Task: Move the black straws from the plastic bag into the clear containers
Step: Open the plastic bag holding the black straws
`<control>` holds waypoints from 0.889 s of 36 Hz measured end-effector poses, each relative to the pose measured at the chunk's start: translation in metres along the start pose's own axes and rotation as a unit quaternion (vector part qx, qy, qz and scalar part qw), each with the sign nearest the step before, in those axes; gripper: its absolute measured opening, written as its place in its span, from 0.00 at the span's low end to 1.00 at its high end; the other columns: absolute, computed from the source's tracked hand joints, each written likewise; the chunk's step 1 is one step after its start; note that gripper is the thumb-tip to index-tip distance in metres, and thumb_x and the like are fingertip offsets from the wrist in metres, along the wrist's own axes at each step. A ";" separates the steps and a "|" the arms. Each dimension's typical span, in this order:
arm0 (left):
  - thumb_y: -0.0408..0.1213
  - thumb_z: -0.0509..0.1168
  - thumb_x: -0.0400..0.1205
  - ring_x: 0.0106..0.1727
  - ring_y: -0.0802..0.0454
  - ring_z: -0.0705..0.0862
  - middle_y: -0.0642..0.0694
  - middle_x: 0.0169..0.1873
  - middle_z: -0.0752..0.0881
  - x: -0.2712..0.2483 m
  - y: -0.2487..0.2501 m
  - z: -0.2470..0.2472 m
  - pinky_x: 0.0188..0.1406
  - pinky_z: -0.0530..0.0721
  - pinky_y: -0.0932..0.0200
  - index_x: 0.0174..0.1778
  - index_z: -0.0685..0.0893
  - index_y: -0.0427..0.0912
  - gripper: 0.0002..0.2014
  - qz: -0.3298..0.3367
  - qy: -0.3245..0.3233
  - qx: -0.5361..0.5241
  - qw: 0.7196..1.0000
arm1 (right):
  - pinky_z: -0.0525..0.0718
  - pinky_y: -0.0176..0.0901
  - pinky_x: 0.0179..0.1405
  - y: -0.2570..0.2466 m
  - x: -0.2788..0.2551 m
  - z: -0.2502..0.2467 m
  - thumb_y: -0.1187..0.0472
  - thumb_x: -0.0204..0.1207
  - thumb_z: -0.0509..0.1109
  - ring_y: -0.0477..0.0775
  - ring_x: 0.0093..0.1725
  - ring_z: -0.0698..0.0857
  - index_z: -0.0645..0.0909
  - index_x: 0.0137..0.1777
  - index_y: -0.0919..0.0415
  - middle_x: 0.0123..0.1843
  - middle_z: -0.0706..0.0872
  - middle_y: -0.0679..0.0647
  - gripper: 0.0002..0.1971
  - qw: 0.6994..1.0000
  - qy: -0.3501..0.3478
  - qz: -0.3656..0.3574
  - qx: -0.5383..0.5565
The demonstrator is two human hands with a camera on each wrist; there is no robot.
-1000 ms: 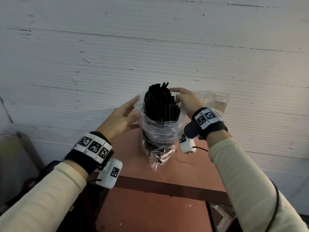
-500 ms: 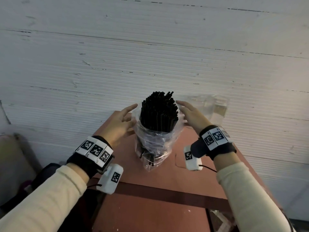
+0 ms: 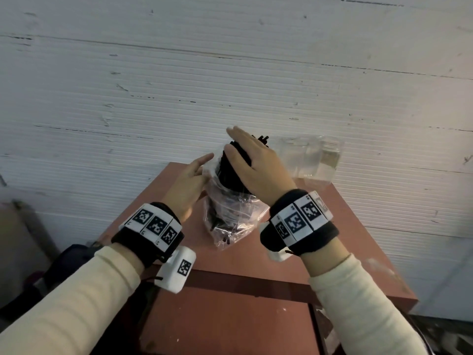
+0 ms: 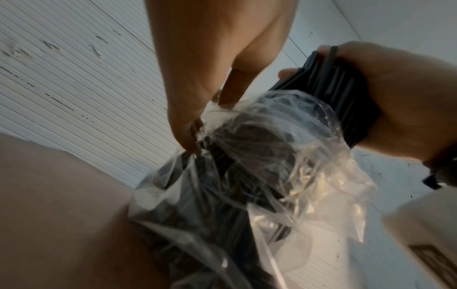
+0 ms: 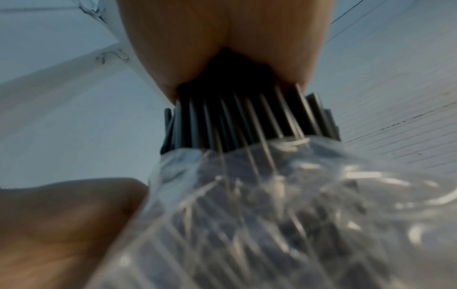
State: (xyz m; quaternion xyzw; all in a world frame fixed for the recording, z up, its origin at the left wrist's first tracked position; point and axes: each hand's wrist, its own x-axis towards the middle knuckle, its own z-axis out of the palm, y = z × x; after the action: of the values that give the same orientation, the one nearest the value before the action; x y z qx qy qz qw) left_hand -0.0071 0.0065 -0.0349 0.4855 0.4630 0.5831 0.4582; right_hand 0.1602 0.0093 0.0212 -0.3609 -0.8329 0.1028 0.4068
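Head view, layout: a reddish table [image 3: 256,254] fills the lower centre of the frame, set against a ribbed white wall [image 3: 179,73] that takes up the whole upper half.
Plastic bag: the plastic bag [image 3: 230,221] stands upright at mid-frame on the table, its mouth up, probably so the bundle can be drawn straight out.
Black straws: the black straws [image 3: 230,172] stick out of the bag's mouth as one tight bunch; their lower ends are inside the film, and none are in a container.
Right hand: the right hand [image 3: 252,166] comes down over the top of the bunch just above centre; the left wrist view shows its thumb and fingers wrapped round the straws, a whole-bundle grip rather than a pick of a few.
Left hand: the left hand [image 3: 188,187], left of the bag, pinches the film at the rim between thumb and fingertips, seen at mid-frame in the left wrist view; I judge this holds the bag down while the bunch is lifted.
Clear containers: the clear containers [image 3: 316,158] stand at right of centre, at the table's far edge against the wall, just beside the bag, and look unfilled, though glare makes that hard to confirm.
Step in hand: the pull-out looks about to start.
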 end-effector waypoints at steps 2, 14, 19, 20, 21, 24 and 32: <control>0.32 0.57 0.87 0.74 0.37 0.77 0.35 0.70 0.82 0.002 -0.001 0.006 0.75 0.76 0.45 0.77 0.74 0.51 0.22 -0.011 0.011 -0.016 1.000 | 0.69 0.51 0.77 0.003 0.001 0.002 0.48 0.86 0.56 0.44 0.76 0.73 0.76 0.74 0.50 0.76 0.77 0.46 0.20 1.000 0.029 -0.008 0.001; 0.32 0.60 0.87 0.53 0.52 0.91 0.44 0.59 0.89 0.008 -0.008 0.032 0.55 0.89 0.52 0.72 0.78 0.57 0.20 -0.001 0.021 0.083 0.996 | 0.74 0.55 0.74 0.029 -0.015 -0.021 0.33 0.81 0.49 0.45 0.79 0.68 0.69 0.77 0.36 0.79 0.71 0.40 0.27 0.993 -0.009 -0.055 -0.103; 0.29 0.60 0.85 0.52 0.39 0.90 0.43 0.51 0.91 0.005 -0.009 0.040 0.57 0.88 0.39 0.68 0.83 0.55 0.20 0.029 0.070 0.115 0.990 | 0.68 0.53 0.78 0.035 -0.020 -0.020 0.49 0.86 0.56 0.56 0.81 0.65 0.72 0.78 0.47 0.78 0.75 0.51 0.21 0.985 0.068 -0.054 -0.146; 0.32 0.62 0.85 0.51 0.39 0.91 0.44 0.49 0.92 0.005 -0.009 0.039 0.57 0.88 0.38 0.65 0.84 0.56 0.17 0.027 0.078 0.112 0.990 | 0.67 0.52 0.78 0.036 -0.020 -0.019 0.52 0.87 0.56 0.56 0.82 0.64 0.70 0.79 0.48 0.78 0.74 0.52 0.21 0.986 0.086 -0.039 -0.141; 0.35 0.63 0.85 0.51 0.40 0.91 0.45 0.49 0.92 0.004 -0.007 0.039 0.58 0.87 0.39 0.63 0.85 0.58 0.15 0.019 0.083 0.105 0.991 | 0.67 0.51 0.77 0.037 -0.020 -0.020 0.53 0.87 0.56 0.56 0.82 0.63 0.68 0.80 0.49 0.79 0.72 0.52 0.22 0.986 0.095 -0.019 -0.133; 0.39 0.63 0.84 0.51 0.43 0.91 0.45 0.54 0.90 0.007 -0.003 0.032 0.57 0.88 0.40 0.57 0.86 0.65 0.15 0.001 0.078 0.109 0.991 | 0.63 0.53 0.79 0.038 -0.019 -0.023 0.50 0.88 0.53 0.58 0.85 0.56 0.58 0.84 0.50 0.84 0.62 0.53 0.25 0.987 0.086 0.055 -0.124; 0.36 0.64 0.84 0.51 0.47 0.87 0.47 0.62 0.88 0.011 0.023 0.035 0.58 0.84 0.49 0.63 0.86 0.55 0.15 0.060 0.088 0.055 0.993 | 0.65 0.52 0.76 0.040 -0.005 -0.032 0.50 0.87 0.50 0.57 0.79 0.68 0.54 0.84 0.54 0.82 0.66 0.58 0.27 0.974 -0.036 0.205 0.091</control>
State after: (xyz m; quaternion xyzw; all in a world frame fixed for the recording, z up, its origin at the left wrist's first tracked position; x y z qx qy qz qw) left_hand 0.0241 0.0175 -0.0070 0.4834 0.5032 0.6238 0.3521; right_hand 0.2069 0.0304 0.0204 -0.4812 -0.7425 0.2724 0.3782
